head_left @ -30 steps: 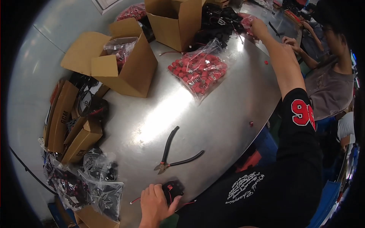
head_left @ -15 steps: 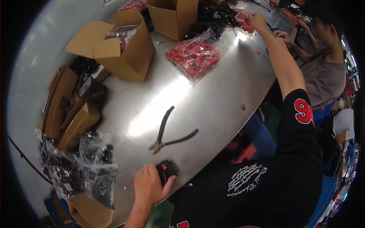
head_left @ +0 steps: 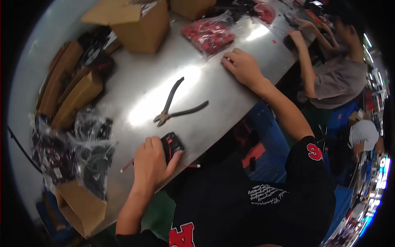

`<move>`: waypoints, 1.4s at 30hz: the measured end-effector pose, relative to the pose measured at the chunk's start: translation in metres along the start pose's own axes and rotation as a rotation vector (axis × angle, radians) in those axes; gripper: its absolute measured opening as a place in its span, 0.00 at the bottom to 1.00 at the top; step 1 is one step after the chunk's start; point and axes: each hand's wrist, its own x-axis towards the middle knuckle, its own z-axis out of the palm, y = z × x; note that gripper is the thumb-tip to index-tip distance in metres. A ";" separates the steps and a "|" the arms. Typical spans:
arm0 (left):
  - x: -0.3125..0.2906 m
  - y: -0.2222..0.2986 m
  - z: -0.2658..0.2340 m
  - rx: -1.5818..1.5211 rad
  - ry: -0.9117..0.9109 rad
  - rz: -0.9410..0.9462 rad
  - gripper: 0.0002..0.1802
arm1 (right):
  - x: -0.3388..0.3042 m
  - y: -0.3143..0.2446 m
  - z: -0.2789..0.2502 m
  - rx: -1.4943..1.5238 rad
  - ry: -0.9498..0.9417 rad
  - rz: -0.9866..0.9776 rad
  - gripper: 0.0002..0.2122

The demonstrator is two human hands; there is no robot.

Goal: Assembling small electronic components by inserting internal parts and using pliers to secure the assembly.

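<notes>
My left hand (head_left: 151, 161) is wrapped round a small black plastic part (head_left: 172, 145) with red wires and a red spot, held at the table's near edge. Thin wire ends with white plugs stick out on both sides of that hand. Above the middle of the table is my right hand (head_left: 243, 69), its fingers curled and pinched together. Something tiny and pale shows at its fingertips, too small to name. Between the hands, diagonal cutters (head_left: 165, 113) with black handles lie spread on the metal table (head_left: 197, 129).
A clear bag of red parts (head_left: 209, 35) lies beyond my right hand, beside an open cardboard box (head_left: 142, 31). Plastic bags of black parts (head_left: 88, 152) and carton pieces line the left side. Another person (head_left: 335, 78) works at the far right. A blue crate (head_left: 269, 142) stands below the edge.
My right hand has come back from the small bag of red parts at the far right toward the middle of the table. The left hand keeps its hold; the whole view has shifted.
</notes>
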 end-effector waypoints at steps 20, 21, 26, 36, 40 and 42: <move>-0.008 0.009 -0.016 -0.028 -0.148 -0.109 0.35 | 0.182 0.379 -0.024 -0.581 0.300 0.277 0.11; -0.006 0.009 -0.018 -0.027 -0.154 -0.111 0.35 | 0.185 0.380 -0.022 -0.578 0.295 0.279 0.11; -0.002 0.016 -0.025 -0.045 -0.202 -0.172 0.35 | 0.185 0.346 0.000 -0.968 -0.168 0.432 0.09; -0.002 0.014 -0.021 -0.092 -0.191 -0.161 0.31 | 0.184 0.384 -0.019 -0.804 0.074 0.232 0.15; -0.013 0.007 -0.008 -0.004 -0.113 -0.083 0.37 | 0.205 0.377 -0.053 -0.672 -0.125 0.326 0.12; -0.014 0.004 -0.005 -0.007 -0.133 -0.110 0.37 | 0.212 0.366 -0.034 -0.718 -0.273 0.317 0.11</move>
